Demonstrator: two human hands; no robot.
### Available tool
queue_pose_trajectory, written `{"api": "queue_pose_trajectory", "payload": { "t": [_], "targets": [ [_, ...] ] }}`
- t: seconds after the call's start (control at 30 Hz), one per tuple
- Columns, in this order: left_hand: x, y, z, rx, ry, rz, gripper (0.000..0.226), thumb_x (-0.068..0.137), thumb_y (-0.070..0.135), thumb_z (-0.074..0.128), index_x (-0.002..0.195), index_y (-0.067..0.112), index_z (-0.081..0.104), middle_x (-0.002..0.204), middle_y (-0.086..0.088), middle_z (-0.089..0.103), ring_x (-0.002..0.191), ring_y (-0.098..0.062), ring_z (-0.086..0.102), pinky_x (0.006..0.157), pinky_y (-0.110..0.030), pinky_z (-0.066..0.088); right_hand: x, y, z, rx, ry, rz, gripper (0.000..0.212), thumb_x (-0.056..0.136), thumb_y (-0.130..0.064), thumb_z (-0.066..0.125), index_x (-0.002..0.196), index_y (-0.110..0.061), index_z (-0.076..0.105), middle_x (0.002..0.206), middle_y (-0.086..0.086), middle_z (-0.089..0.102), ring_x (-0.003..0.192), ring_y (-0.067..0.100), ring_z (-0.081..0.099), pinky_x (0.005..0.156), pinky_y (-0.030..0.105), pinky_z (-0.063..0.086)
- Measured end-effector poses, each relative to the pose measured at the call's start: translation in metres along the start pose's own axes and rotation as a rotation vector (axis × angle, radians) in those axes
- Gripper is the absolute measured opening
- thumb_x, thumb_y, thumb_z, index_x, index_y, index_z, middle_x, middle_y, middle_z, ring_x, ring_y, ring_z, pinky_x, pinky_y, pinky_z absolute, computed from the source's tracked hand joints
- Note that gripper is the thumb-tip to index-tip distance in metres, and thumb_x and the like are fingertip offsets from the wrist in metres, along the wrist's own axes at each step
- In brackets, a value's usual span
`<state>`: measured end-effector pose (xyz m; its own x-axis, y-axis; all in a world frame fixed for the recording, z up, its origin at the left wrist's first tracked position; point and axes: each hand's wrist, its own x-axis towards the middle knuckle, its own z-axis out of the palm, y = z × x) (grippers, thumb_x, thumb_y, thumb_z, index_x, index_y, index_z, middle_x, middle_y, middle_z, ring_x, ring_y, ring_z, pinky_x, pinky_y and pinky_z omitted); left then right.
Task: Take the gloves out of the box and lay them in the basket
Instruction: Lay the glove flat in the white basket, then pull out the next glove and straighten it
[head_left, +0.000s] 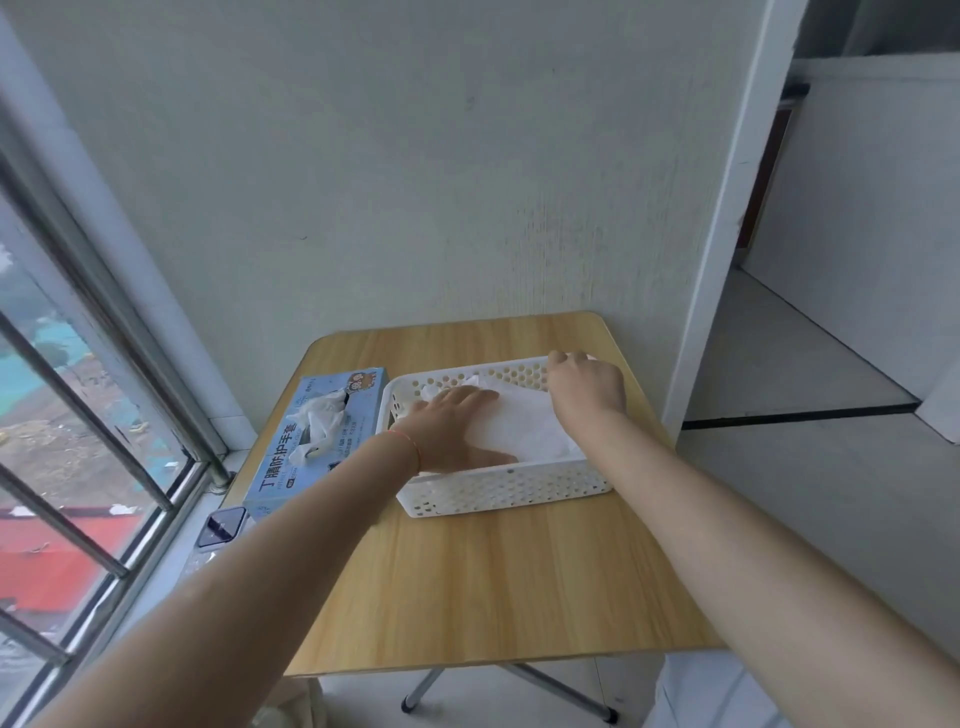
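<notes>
The white gloves (524, 423) lie inside the white perforated basket (498, 491), spread in a flat layer over its floor. My left hand (457, 423) rests on them with fingers straight and together, palm down, pressing the sheet flat near the basket's left end. My right hand (587, 387) is up at the far right corner of the basket, fingers curled; it looks to be pinching a glove edge against the rim there, though I cannot see the fingertips well enough to be sure what they hold.

The step in hand, as I judge it, is smoothing the glove so it lies level. To do it well, I should keep the left palm light and slide it toward the right hand, letting trapped air out, instead of dragging the thin film into creases. The right hand should only hold the edge taut, not pull, or the glove will ride up over the rim.

Just left of the basket, touching or nearly so, the light blue glove box (322, 441) lies flat with another glove (317, 421) bunched up out of its opening, so more remain to draw. Both sit on the wooden tabletop (493, 582), against the wall and beside a barred window (78, 415).
</notes>
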<state>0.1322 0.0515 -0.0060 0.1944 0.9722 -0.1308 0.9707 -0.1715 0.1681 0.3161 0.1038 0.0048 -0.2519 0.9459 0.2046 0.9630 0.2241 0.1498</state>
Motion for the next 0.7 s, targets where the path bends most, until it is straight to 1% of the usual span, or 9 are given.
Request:
{"api": "queue_pose_trajectory", "payload": {
  "t": [0.03, 0.1, 0.2, 0.33, 0.4, 0.47, 0.53, 0.6, 0.7],
  "targets": [
    [-0.001, 0.000, -0.003, -0.081, 0.028, 0.001, 0.101, 0.071, 0.082, 0.055, 0.153, 0.033, 0.022, 0.162, 0.006, 0.020, 0.148, -0.019, 0.020, 0.119, -0.052, 0.018, 0.000, -0.002, -0.002, 0.008, 0.042, 0.004, 0.034, 0.088, -0.002, 0.054, 0.121, -0.006, 0.046, 0.113, 0.011, 0.058, 0.091, 0.024, 0.065, 0.058, 0.029, 0.037],
    [-0.005, -0.006, -0.014, -0.220, 0.150, 0.008, 0.090, 0.075, 0.079, 0.055, 0.149, 0.033, 0.031, 0.157, 0.006, 0.031, 0.142, -0.020, 0.033, 0.116, -0.051, 0.028, 0.003, -0.012, -0.009, 0.052, 0.120, -0.016, 0.029, 0.088, -0.003, 0.053, 0.117, -0.006, 0.046, 0.113, 0.013, 0.054, 0.089, 0.026, 0.065, 0.054, 0.030, 0.035],
    [-0.013, -0.025, -0.031, -0.242, 0.306, -0.006, 0.068, 0.087, 0.070, 0.048, 0.142, 0.030, 0.044, 0.149, 0.004, 0.042, 0.132, -0.020, 0.045, 0.110, -0.047, 0.036, 0.012, -0.040, -0.024, 0.163, 0.175, -0.061, 0.023, 0.092, -0.004, 0.048, 0.115, -0.006, 0.048, 0.111, 0.015, 0.054, 0.086, 0.031, 0.065, 0.051, 0.030, 0.029],
    [-0.037, -0.076, -0.037, -0.259, 0.393, -0.139, 0.056, 0.093, 0.060, 0.049, 0.138, 0.026, 0.049, 0.145, 0.002, 0.047, 0.128, -0.023, 0.048, 0.108, -0.047, 0.039, 0.019, -0.100, -0.042, 0.316, 0.181, -0.179, 0.020, 0.097, -0.014, 0.042, 0.112, -0.007, 0.054, 0.113, 0.013, 0.055, 0.097, 0.034, 0.062, 0.064, 0.033, 0.035],
    [-0.056, -0.104, -0.035, -0.302, 0.385, -0.224, 0.065, 0.088, 0.066, 0.052, 0.138, 0.026, 0.048, 0.144, 0.002, 0.046, 0.127, -0.023, 0.048, 0.108, -0.045, 0.038, 0.020, -0.134, -0.043, 0.396, 0.152, -0.262, 0.019, 0.096, -0.016, 0.042, 0.103, -0.008, 0.058, 0.108, 0.012, 0.058, 0.100, 0.033, 0.058, 0.070, 0.034, 0.036],
    [-0.074, -0.126, -0.030, -0.316, 0.336, -0.299, 0.094, 0.066, 0.087, 0.048, 0.140, 0.029, 0.044, 0.146, 0.002, 0.043, 0.131, -0.023, 0.044, 0.110, -0.045, 0.036, 0.021, -0.164, -0.041, 0.450, 0.094, -0.333, 0.020, 0.095, -0.017, 0.041, 0.094, -0.010, 0.060, 0.105, 0.011, 0.059, 0.101, 0.032, 0.054, 0.076, 0.035, 0.037],
    [-0.091, -0.147, -0.020, -0.307, 0.278, -0.344, 0.119, 0.048, 0.096, 0.045, 0.146, 0.030, 0.034, 0.152, 0.000, 0.036, 0.137, -0.024, 0.037, 0.112, -0.051, 0.033, 0.024, -0.192, -0.038, 0.441, 0.032, -0.369, 0.020, 0.096, -0.020, 0.040, 0.085, -0.017, 0.056, 0.105, 0.009, 0.059, 0.104, 0.030, 0.051, 0.083, 0.037, 0.036],
    [-0.098, -0.156, -0.012, -0.294, 0.227, -0.354, 0.127, 0.046, 0.095, 0.054, 0.151, 0.031, 0.024, 0.155, -0.003, 0.031, 0.140, -0.026, 0.032, 0.113, -0.055, 0.031, 0.027, -0.207, -0.033, 0.420, -0.020, -0.357, 0.024, 0.097, -0.030, 0.042, 0.081, -0.018, 0.054, 0.106, 0.007, 0.058, 0.108, 0.029, 0.049, 0.087, 0.038, 0.035],
    [-0.104, -0.161, -0.005, -0.297, 0.179, -0.348, 0.128, 0.049, 0.087, 0.065, 0.153, 0.033, 0.013, 0.155, -0.005, 0.028, 0.142, -0.030, 0.028, 0.114, -0.056, 0.029, 0.033, -0.223, -0.027, 0.414, -0.087, -0.315, 0.031, 0.090, -0.046, 0.051, 0.078, -0.019, 0.061, 0.107, 0.004, 0.058, 0.111, 0.026, 0.046, 0.091, 0.040, 0.033]
  ]
}}
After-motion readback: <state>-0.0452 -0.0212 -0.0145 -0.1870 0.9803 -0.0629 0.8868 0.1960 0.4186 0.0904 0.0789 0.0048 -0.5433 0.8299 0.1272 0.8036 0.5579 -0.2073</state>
